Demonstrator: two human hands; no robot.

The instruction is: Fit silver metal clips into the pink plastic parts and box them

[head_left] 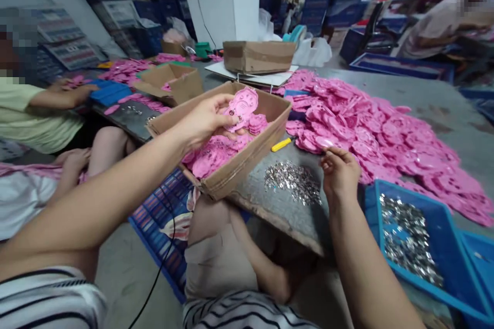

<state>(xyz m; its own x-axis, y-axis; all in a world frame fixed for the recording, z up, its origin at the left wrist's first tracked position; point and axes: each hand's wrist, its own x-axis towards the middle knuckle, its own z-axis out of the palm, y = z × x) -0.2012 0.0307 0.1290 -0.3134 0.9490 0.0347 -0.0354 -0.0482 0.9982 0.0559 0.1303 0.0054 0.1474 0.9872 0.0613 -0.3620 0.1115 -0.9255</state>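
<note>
My left hand is closed round a pink flat plastic piece with a scalloped edge and small dark dots, held above an open cardboard box. More pink pieces lie inside that box. Thumb and fingertips of my right hand are pinched together at the edge of a large pink heap; whatever is between them is too small to make out. Just left of this hand, small shiny metal bits are spread on the table.
A yellow-handled tool lies beside the box. At right stands a blue bin with shiny metal bits. Another cardboard box sits behind. A person in a pale yellow top works at left; another person sits far right.
</note>
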